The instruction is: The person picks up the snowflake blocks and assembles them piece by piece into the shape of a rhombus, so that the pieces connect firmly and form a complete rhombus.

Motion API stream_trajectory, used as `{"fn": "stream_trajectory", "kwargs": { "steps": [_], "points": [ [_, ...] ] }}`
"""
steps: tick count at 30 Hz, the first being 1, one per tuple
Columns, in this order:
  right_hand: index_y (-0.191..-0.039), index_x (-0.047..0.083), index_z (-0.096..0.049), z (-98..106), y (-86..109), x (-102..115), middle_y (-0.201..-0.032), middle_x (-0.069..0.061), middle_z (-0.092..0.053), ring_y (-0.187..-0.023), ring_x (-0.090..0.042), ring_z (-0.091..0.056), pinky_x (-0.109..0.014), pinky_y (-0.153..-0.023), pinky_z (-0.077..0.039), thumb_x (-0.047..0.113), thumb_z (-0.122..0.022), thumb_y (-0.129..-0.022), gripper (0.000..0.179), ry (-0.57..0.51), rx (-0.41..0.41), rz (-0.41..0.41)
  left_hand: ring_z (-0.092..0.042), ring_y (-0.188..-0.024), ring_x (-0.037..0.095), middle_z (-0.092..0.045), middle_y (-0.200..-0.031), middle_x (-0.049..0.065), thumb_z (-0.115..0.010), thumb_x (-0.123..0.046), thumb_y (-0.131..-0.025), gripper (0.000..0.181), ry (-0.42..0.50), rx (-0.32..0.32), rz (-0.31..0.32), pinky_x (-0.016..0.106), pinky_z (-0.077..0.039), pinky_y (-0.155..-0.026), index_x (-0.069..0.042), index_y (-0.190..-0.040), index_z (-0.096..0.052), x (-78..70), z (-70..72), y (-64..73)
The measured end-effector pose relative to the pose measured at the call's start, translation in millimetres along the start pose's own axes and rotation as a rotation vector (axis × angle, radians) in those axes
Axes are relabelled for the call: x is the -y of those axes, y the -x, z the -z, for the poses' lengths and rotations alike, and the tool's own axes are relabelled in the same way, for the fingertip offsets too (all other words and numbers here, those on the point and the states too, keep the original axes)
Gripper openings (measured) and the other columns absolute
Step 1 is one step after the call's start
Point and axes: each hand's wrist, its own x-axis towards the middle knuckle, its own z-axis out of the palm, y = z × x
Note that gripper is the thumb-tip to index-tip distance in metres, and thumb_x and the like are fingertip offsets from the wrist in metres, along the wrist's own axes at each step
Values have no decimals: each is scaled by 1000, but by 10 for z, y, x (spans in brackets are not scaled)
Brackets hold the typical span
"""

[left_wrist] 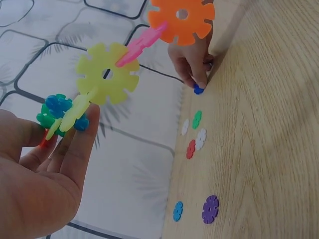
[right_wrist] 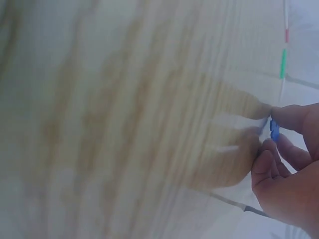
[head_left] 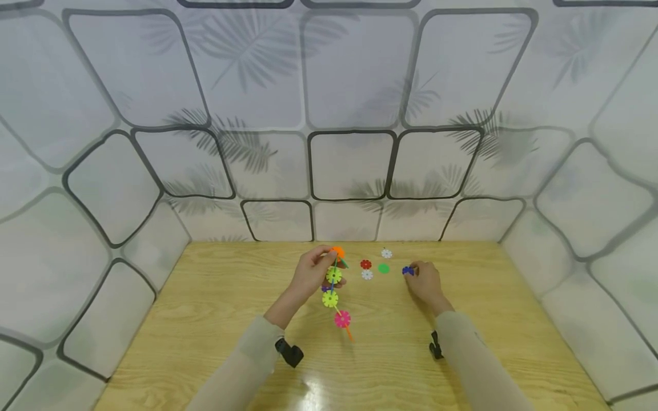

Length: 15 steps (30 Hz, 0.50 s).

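In the head view my left hand [head_left: 308, 273] holds up a chain of slotted plastic snowflake discs. It runs from an orange disc [head_left: 337, 252] through yellow discs [head_left: 330, 298] to a pink disc [head_left: 342, 319] at the lower end. Fingers and thumb grip the cluster end, where green and blue discs [left_wrist: 58, 104] join, partly hidden. To the right, my right hand [head_left: 426, 283] pinches a dark blue disc [right_wrist: 274, 130] by thumb and fingertip, low at the tabletop. Whether that disc still touches the wood I cannot tell.
Between the hands lie loose discs: red [head_left: 365, 264], green [head_left: 383, 268], and two white ones, one nearer [head_left: 367, 274] and one farther [head_left: 386, 253]. A purple disc [left_wrist: 210, 209] and a light blue disc [left_wrist: 178, 211] lie near the left hand. A patterned curtain [head_left: 352, 165] stands behind the wooden table [head_left: 216, 319].
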Motion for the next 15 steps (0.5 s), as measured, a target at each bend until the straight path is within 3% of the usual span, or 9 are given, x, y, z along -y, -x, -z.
{"fn": "stream_trajectory", "kwargs": {
  "steps": [6, 7, 15],
  "points": [
    [-115, -11, -64, 20, 45, 56, -99, -24, -70, -88, -33, -66, -47, -80, -60, 3, -66, -95, 25, -19, 10, 32, -79, -80, 41, -76, -97, 9, -49, -18, -114, 33, -2, -11, 6, 36, -68, -65, 6, -132, -60, -10, 14, 6],
    [-114, -13, -65, 27, 58, 82, -100, -24, -70, -89, -33, -67, -48, -81, -60, 3, -65, -96, 24, -27, 17, 38, -79, -81, 42, -76, -97, 8, -49, -18, -114, 33, -2, -12, 6, 36, -68, -64, 6, -132, -61, -12, 15, 9],
    [-124, -8, -66, 31, 123, 211, -96, -21, -72, -83, -28, -67, -39, -72, -59, 6, -69, -95, 32, -63, 28, 49, -79, -71, 20, -75, -94, 2, -49, -19, -114, 33, -4, -4, 7, 44, -68, -68, 5, -133, -61, -17, 30, 17]
  ]
}}
